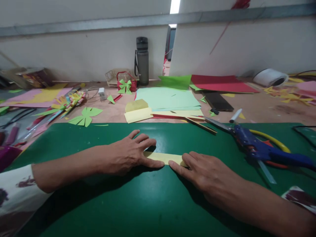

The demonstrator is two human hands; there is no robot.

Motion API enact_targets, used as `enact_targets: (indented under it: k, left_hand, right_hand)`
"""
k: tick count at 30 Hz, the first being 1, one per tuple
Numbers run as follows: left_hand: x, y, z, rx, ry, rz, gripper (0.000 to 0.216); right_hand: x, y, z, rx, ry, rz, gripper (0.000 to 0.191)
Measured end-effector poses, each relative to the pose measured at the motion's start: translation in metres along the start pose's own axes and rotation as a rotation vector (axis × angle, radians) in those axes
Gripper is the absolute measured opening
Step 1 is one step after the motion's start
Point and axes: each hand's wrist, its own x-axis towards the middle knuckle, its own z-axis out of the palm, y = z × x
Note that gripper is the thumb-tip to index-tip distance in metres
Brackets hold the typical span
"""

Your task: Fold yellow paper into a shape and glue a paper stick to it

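A narrow strip of yellow paper (165,157) lies flat on the green cutting mat (148,204). My left hand (128,152) rests palm down on the strip's left end, fingers stretched out and pressing it. My right hand (204,171) comes in from the right, its fingertips pressing the strip's right end against the mat. Neither hand lifts anything.
A blue glue gun (261,149), scissors (218,125) and a white marker (235,115) lie at the mat's right. Stacks of light green paper (169,98), yellow paper (138,114) and red paper (222,83) sit behind, with a dark water bottle (142,61) and green paper bows (85,116).
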Motion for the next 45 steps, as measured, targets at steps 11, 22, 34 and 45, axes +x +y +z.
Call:
enact_targets:
  k: [11,22,34,45]
  left_hand:
    - [-0.021,-0.010,0.021,-0.041,0.144,-0.084,0.039]
    - [-0.077,-0.014,0.041,-0.020,0.216,-0.271,0.044]
    - [-0.016,0.038,0.003,-0.607,0.417,-0.781,0.022]
    - [0.050,0.020,0.001,-0.805,-0.179,-0.845,0.033]
  right_hand:
    - [-0.002,0.007,0.009,0.023,0.084,-0.030,0.049]
    - [-0.002,0.008,0.006,0.101,0.043,-0.035,0.053]
    - [0.015,-0.005,-0.002,0.025,0.088,0.018,0.029]
    - [0.015,-0.010,0.004,-0.014,0.175,0.117,0.019]
